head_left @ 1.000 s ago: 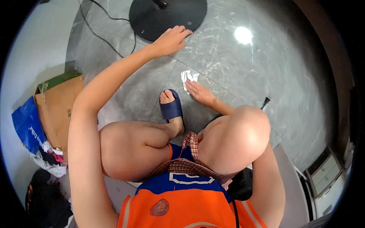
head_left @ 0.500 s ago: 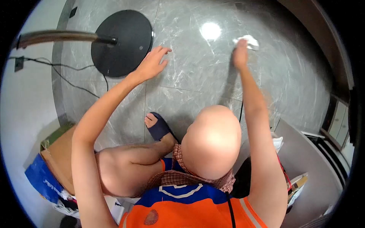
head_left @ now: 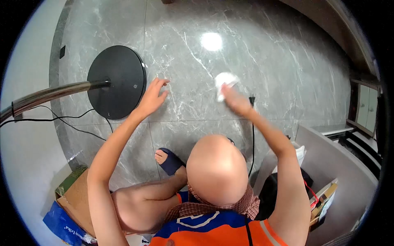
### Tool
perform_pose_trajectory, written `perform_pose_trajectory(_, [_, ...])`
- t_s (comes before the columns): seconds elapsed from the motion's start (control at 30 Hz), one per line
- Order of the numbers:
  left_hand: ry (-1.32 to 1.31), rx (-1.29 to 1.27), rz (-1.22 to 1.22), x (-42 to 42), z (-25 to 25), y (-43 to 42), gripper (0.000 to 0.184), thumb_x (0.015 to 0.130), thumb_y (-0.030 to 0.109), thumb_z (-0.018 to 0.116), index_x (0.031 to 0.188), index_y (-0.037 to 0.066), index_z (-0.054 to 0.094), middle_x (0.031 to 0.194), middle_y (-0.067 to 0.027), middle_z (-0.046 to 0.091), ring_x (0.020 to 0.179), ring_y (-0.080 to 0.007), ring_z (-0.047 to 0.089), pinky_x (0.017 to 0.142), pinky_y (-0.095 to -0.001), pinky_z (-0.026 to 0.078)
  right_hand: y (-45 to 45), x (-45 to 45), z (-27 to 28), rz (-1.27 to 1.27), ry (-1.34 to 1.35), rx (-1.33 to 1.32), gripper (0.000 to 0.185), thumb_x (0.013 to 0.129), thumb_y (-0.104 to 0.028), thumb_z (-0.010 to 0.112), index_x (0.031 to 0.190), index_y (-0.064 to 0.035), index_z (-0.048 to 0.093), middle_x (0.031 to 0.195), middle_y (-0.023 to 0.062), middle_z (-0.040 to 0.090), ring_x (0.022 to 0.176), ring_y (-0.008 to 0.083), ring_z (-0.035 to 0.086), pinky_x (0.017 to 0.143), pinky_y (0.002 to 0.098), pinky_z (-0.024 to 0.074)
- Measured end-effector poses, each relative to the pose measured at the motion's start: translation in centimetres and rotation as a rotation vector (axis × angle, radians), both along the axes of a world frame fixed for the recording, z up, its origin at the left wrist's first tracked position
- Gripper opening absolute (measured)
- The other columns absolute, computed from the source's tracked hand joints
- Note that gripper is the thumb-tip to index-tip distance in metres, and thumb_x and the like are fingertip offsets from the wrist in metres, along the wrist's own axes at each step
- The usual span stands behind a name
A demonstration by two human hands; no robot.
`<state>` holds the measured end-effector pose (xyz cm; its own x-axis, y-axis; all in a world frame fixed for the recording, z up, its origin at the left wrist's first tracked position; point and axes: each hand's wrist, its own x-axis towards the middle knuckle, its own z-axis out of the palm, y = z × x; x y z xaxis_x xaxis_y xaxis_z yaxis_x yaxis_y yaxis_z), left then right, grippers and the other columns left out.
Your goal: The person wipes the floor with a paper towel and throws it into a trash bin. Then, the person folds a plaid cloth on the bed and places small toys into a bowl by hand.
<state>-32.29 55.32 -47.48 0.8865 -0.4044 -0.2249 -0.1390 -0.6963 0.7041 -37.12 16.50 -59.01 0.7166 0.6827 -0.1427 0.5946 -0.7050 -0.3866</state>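
My right hand [head_left: 236,100], a little blurred, is pressed on a crumpled white tissue [head_left: 225,78] against the grey marbled floor [head_left: 262,57]. Whether it is paper or cloth I cannot tell for sure. My left hand [head_left: 152,97] hovers over or rests on the floor at the right edge of a round black base [head_left: 119,69]. Its fingers are apart and hold nothing. From that base a shiny metal pole [head_left: 57,93] runs out to the left.
A black cable with a plug [head_left: 252,100] lies just right of my right hand. Thin black cords [head_left: 53,119] trail under the pole. A cardboard box [head_left: 76,201] and a blue bag [head_left: 61,223] stand lower left. A grey panel [head_left: 328,164] encloses items lower right.
My right hand has swept the tissue leftward and closer to me across the floor. The view has shifted, so the black base appears lower. My left hand stays beside it.
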Motion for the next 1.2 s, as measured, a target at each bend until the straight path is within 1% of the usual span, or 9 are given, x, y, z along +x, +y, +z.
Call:
perform_pose_trajectory(0.07, [0.035, -0.007, 0.018, 0.1, -0.1, 0.2, 0.037, 0.081, 0.005, 0.055, 0.117, 0.0, 0.05, 0.11, -0.0146, 0.053, 0.105, -0.0272, 0.053, 0.093, -0.0355, 0.041, -2.7, 7.1, -0.1, -0.503, 0.087, 0.275, 0.053, 0.084, 0.003, 0.044, 0.135, 0.0059, 0.032, 0.143, 0.0237, 0.03, 0.133, 0.0346, 0.028, 0.11, 0.0386, 0.0253])
perform_pose_trajectory(0.23, [0.092, -0.063, 0.074, 0.4, -0.6, -0.5, 0.036, 0.082, 0.005, 0.055, 0.117, 0.001, 0.05, 0.111, -0.0145, 0.053, 0.106, -0.0268, 0.053, 0.094, -0.0354, 0.04, -2.3, 17.1, -2.9, -0.676, -0.34, -0.106, 0.043, 0.09, -0.002, 0.038, 0.133, 0.0058, 0.036, 0.143, 0.0223, 0.029, 0.134, 0.036, 0.026, 0.11, 0.04, 0.0236])
perform_pose_trajectory(0.4, [0.055, -0.066, 0.055, 1.6, 0.2, -1.9, 0.036, 0.082, 0.005, 0.054, 0.117, 0.002, 0.05, 0.11, -0.0141, 0.053, 0.105, -0.0267, 0.053, 0.094, -0.0353, 0.04, 9.6, 13.0, -2.4, -0.638, 0.024, 0.57, 0.044, 0.088, 0.001, 0.037, 0.132, 0.0073, 0.036, 0.143, 0.0224, 0.03, 0.133, 0.036, 0.028, 0.11, 0.0406, 0.0243])
perform_pose_trajectory(0.53, [0.015, -0.061, 0.036, 2.7, 0.9, -2.2, 0.035, 0.081, 0.006, 0.055, 0.116, 0.002, 0.05, 0.109, -0.0137, 0.053, 0.104, -0.0267, 0.053, 0.093, -0.0352, 0.04, 13.8, 0.6, -1.1, -0.184, -0.224, 0.177, 0.049, 0.085, -0.004, 0.044, 0.131, 0.0084, 0.035, 0.142, 0.0231, 0.031, 0.133, 0.035, 0.029, 0.11, 0.0415, 0.0269])
perform_pose_trajectory(0.7, [-0.05, -0.135, 0.025, 3.3, 3.7, -3.5, 0.033, 0.081, 0.006, 0.056, 0.114, 0.002, 0.052, 0.105, -0.014, 0.055, 0.101, -0.0273, 0.054, 0.089, -0.0365, 0.042, 12.2, -7.8, 2.8, -0.147, 0.062, 0.367, 0.047, 0.079, -0.006, 0.051, 0.125, 0.0066, 0.046, 0.134, 0.0212, 0.043, 0.127, 0.0347, 0.04, 0.102, 0.0401, 0.0365])
perform_pose_trajectory(0.77, [-0.049, -0.149, 0.025, 3.5, 5.8, -4.5, 0.033, 0.083, 0.008, 0.056, 0.115, 0.002, 0.052, 0.105, -0.0123, 0.056, 0.098, -0.0238, 0.056, 0.086, -0.0347, 0.044, 11.5, -6.2, 7.0, -0.471, 0.785, 0.205, 0.039, 0.08, -0.007, 0.052, 0.118, 0.0029, 0.053, 0.119, 0.0162, 0.057, 0.112, 0.0311, 0.054, 0.089, 0.0377, 0.045])
perform_pose_trajectory(0.83, [0.033, -0.211, 0.04, 3.1, 11.0, -6.2, 0.034, 0.083, 0.009, 0.056, 0.117, 0.003, 0.052, 0.104, -0.0119, 0.056, 0.098, -0.0231, 0.056, 0.085, -0.0338, 0.045, 10.4, -5.5, 5.7, -0.932, 0.774, 0.577, 0.028, 0.085, -0.007, 0.049, 0.111, -0.0004, 0.056, 0.103, 0.0094, 0.063, 0.095, 0.0241, 0.061, 0.079, 0.0345, 0.0476])
perform_pose_trajectory(0.97, [0.185, -0.299, 0.155, 1.2, 22.0, -9.7, 0.038, 0.088, 0.012, 0.053, 0.125, 0.005, 0.049, 0.11, -0.0103, 0.057, 0.097, -0.0198, 0.056, 0.082, -0.0317, 0.046, 11.3, 1.9, 31.3, -1.228, 0.864, 1.757, 0.025, 0.09, -0.003, 0.044, 0.114, 0.0005, 0.049, 0.108, 0.0098, 0.058, 0.097, 0.0185, 0.058, 0.084, 0.0318, 0.0467])
perform_pose_trajectory(1.2, [0.393, -0.97, 0.589, -5.1, 53.6, -13.9, 0.035, 0.094, 0.013, 0.044, 0.126, -0.001, 0.049, 0.115, -0.0081, 0.057, 0.103, -0.0144, 0.054, 0.085, -0.0278, 0.045, 11.5, 0.5, 65.2, -1.108, 0.759, 1.725, 0.024, 0.087, 0.0, 0.048, 0.112, 0.0011, 0.052, 0.107, 0.0087, 0.058, 0.099, 0.0163, 0.056, 0.086, 0.0293, 0.0455])
